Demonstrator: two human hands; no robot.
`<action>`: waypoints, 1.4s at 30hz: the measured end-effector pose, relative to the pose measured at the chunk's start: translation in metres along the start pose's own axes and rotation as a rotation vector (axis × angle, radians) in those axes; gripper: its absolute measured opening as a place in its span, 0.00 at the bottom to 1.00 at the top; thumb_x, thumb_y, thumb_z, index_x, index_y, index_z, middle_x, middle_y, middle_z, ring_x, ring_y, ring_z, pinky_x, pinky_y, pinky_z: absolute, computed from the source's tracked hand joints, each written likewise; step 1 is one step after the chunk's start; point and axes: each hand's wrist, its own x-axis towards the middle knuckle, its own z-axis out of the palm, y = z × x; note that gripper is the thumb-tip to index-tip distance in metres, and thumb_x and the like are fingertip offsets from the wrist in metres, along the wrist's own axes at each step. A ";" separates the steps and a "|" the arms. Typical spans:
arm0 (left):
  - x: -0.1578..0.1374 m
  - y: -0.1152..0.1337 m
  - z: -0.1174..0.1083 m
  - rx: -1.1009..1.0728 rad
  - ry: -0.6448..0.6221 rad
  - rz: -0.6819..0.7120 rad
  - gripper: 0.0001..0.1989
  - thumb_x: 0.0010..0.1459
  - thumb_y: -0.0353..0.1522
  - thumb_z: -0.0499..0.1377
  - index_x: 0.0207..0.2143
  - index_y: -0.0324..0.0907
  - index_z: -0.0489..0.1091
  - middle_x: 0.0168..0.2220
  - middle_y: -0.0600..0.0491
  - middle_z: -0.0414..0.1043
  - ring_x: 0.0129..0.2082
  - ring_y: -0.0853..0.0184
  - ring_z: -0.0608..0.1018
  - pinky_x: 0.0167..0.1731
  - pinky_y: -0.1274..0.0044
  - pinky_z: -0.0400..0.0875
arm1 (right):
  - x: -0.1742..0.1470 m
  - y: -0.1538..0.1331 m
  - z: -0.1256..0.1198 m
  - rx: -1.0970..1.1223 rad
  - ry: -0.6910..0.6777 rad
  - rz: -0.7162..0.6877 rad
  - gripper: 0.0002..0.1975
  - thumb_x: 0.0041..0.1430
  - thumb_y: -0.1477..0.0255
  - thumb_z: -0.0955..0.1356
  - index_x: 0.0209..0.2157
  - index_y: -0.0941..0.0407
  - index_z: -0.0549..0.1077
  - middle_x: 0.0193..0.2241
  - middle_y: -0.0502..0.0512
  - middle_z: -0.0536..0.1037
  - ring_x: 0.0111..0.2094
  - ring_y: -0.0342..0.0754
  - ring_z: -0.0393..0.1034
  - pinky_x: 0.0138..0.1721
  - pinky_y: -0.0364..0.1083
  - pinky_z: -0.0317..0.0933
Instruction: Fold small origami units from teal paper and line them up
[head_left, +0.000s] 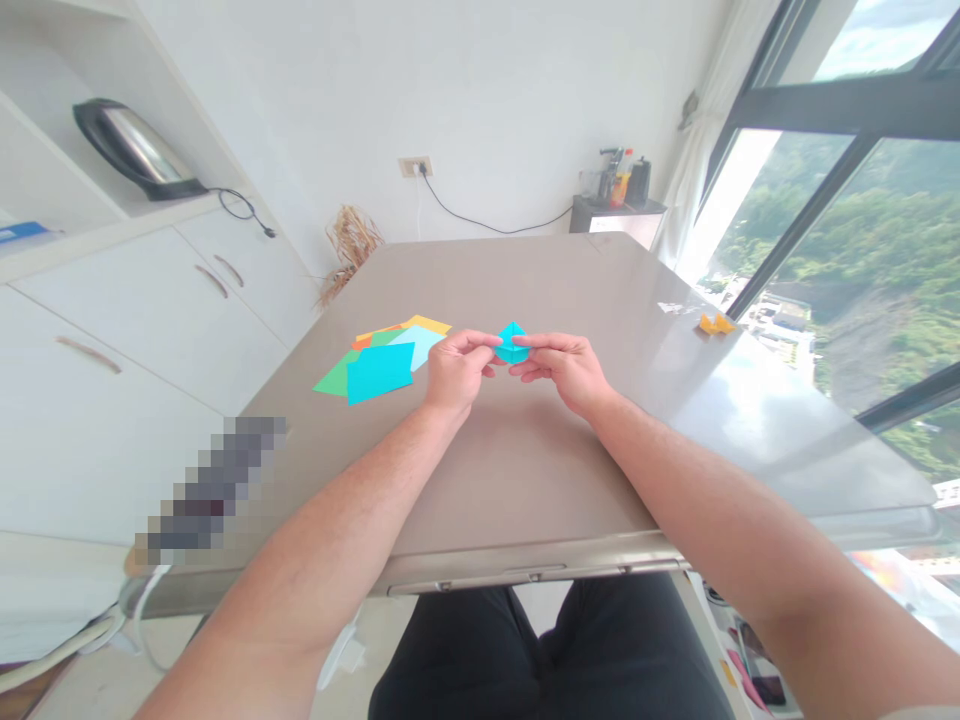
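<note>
A small folded sheet of blue origami paper (513, 343) is held up over the middle of the table, with a pointed top and a crease across it. My left hand (459, 368) pinches its left side between thumb and fingers. On the right side, my right hand (564, 366) grips it the same way, the thumb lying on the front. Both hands are closed on the paper, and the fingertips behind it are partly hidden. Left of my left hand lies a fanned pile of coloured paper sheets (380, 373) in blue, green, pale blue, orange and yellow.
The grey-brown table (525, 470) stretches away to the wall. Near its right edge sits a yellow folded paper piece (716, 324) with white scraps beside it. A blurred dark object (217, 490) lies at the left edge. A kettle (139, 150) stands on the left shelf.
</note>
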 end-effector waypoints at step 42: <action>-0.001 -0.001 0.002 -0.061 -0.124 0.006 0.15 0.44 0.38 0.72 0.31 0.41 0.75 0.28 0.53 0.78 0.28 0.67 0.78 0.31 0.73 0.74 | -0.001 -0.004 0.004 -0.142 0.013 -0.013 0.11 0.47 0.63 0.77 0.30 0.54 0.77 0.27 0.51 0.79 0.31 0.47 0.75 0.37 0.48 0.72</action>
